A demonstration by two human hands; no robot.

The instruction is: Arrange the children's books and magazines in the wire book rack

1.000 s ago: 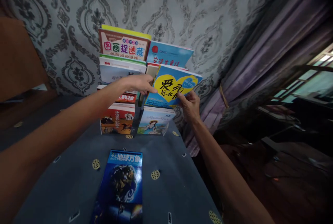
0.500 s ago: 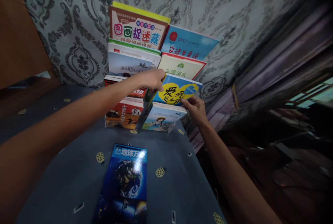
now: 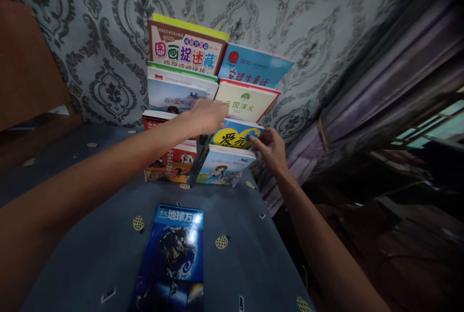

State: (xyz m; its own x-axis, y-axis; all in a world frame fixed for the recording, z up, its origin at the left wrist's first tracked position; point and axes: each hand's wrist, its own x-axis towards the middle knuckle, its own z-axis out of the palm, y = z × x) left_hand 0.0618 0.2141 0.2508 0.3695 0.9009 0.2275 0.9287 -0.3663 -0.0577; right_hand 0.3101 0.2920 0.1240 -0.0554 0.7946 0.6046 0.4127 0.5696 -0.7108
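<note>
A blue and yellow book (image 3: 232,139) stands in the right column of a stepped stand of books, partly behind a pale book with a girl in a hat (image 3: 221,167). My right hand (image 3: 270,147) pinches its right edge, thumb on the front cover. At its top left corner is my left hand (image 3: 208,114), fingers behind the upper edge and thumb low in front; the exact grip is partly hidden. Just behind them rises a cream book with a red border (image 3: 250,101). A dark blue Earth book (image 3: 177,249) lies flat on the cloth nearer me.
Behind stand a light blue book (image 3: 257,65) and a brown picture book (image 3: 186,48). Red books (image 3: 174,162) fill the lower left, partly under my left forearm. Patterned wall covering (image 3: 112,80) backs the stand; a purple curtain (image 3: 348,104) hangs right, beyond the table's edge.
The blue and yellow book has sunk lower behind the pale book, showing less of its cover. My left hand has shifted slightly left, and my right thumb sits higher on the cover.
</note>
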